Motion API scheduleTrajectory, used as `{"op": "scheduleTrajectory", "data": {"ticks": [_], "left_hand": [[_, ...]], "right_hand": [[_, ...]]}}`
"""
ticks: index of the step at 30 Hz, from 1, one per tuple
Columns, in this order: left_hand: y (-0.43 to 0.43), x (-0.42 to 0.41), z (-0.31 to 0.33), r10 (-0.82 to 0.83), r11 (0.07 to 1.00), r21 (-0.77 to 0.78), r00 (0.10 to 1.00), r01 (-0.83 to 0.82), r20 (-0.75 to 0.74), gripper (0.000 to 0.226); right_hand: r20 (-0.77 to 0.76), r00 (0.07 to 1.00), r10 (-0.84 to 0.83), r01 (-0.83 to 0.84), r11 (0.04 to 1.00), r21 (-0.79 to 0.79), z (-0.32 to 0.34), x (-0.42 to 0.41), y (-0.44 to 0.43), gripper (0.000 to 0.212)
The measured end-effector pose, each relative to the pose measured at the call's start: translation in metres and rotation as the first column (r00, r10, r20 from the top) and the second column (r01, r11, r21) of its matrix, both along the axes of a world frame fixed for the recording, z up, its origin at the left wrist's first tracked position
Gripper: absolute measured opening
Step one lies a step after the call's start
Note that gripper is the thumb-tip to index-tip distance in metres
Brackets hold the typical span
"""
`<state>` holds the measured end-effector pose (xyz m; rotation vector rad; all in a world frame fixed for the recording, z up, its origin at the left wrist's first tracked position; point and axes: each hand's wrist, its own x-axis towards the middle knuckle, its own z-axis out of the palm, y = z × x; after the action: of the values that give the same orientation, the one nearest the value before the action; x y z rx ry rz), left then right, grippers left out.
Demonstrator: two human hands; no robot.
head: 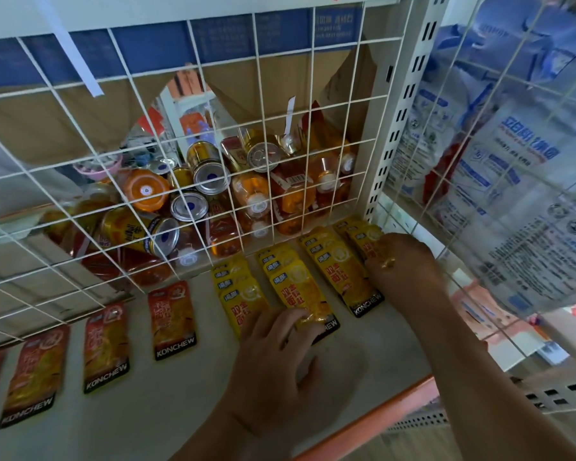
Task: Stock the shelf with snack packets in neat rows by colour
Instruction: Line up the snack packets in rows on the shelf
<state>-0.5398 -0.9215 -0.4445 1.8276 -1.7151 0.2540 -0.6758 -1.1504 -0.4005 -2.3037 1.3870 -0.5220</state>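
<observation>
**Q:** Where do the snack packets lie?

**A:** On the pale shelf [167, 410]. The red packets [172, 317] form a single row at left, each apart from the next. The yellow packets [338, 266] form four overlapping columns at right, running from near to far up to the wire grid [261, 104].

**Q:** What is each hand doing?

**A:** The left hand [273, 357] rests with spread fingers on the near end of the second yellow column; its grip is wide and encloses nothing. The right hand [399, 264] is at the far right column, near the foot of the shelf upright [396, 128]; its grip is curled round yellow packets there.

**Q:** And behind the grid?

**A:** Cans [210, 168] and orange bottles [147, 191] lie heaped, well apart from the left hand.
</observation>
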Motion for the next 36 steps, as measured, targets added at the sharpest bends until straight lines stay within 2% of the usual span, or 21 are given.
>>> {"op": "scheduleTrajectory", "data": {"ticks": [6, 11, 20, 29, 36], "left_hand": [[0.004, 0.0, 0.007, 0.016, 1.0, 0.027, 1.0, -0.016, -0.027, 0.043], [0.029, 0.006, 0.018, 0.065, 0.997, 0.034, 0.997, -0.064, -0.04, 0.054], [0.122, 0.049, 0.085, 0.274, 0.961, -0.012, 0.96, -0.275, -0.06, 0.058], [0.303, 0.078, 0.198, 0.44, 0.882, -0.214, 0.896, -0.42, 0.053, 0.057], [0.477, 0.079, 0.285, 0.614, 0.753, -0.359, 0.785, -0.552, 0.082, 0.059]], "right_hand": [[0.032, 0.999, 0.036, -0.033, 0.996, -0.081, 0.014, 0.002, 0.03, 0.038], [0.031, 0.994, 0.103, -0.1, 0.991, -0.084, 0.031, 0.012, 0.06, 0.041], [0.125, 0.954, 0.272, -0.229, 0.933, -0.277, 0.082, 0.057, 0.162, 0.04], [0.242, 0.802, 0.545, -0.398, 0.792, -0.463, 0.178, 0.107, 0.34, 0.03], [0.273, 0.596, 0.755, -0.553, 0.633, -0.542, 0.255, 0.155, 0.515, 0.031]]}}
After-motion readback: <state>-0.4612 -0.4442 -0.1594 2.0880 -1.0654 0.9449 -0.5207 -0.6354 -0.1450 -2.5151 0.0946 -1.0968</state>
